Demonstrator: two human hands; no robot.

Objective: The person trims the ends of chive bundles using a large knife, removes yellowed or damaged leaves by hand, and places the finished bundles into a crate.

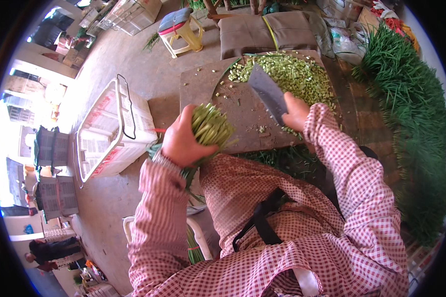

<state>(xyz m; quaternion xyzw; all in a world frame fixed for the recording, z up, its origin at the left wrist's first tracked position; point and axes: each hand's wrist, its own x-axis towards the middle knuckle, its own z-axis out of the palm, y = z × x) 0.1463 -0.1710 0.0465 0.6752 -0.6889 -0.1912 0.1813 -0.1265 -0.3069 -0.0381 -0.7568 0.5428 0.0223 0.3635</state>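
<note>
My left hand (184, 139) grips a thick bundle of green stalks (211, 126), its pale cut ends facing the wooden board (245, 115); the leafy part hangs down behind my wrist. In my right hand (296, 112) is a cleaver with a broad metal blade (265, 91), held over the board. Its handle is hidden in my fingers. Beyond and beside the blade lies a wide heap of short cut stalk pieces (301, 76). A few scattered bits and crumbs of dirt are on the board between my hands.
A white plastic crate (115, 133) with wire handles stands left of the board. A yellow plastic stool (182, 37) and a brown padded bundle (267, 31) are beyond it. Long green leafy stalks (416, 122) are piled at the right. A person (54, 249) is at the far lower left.
</note>
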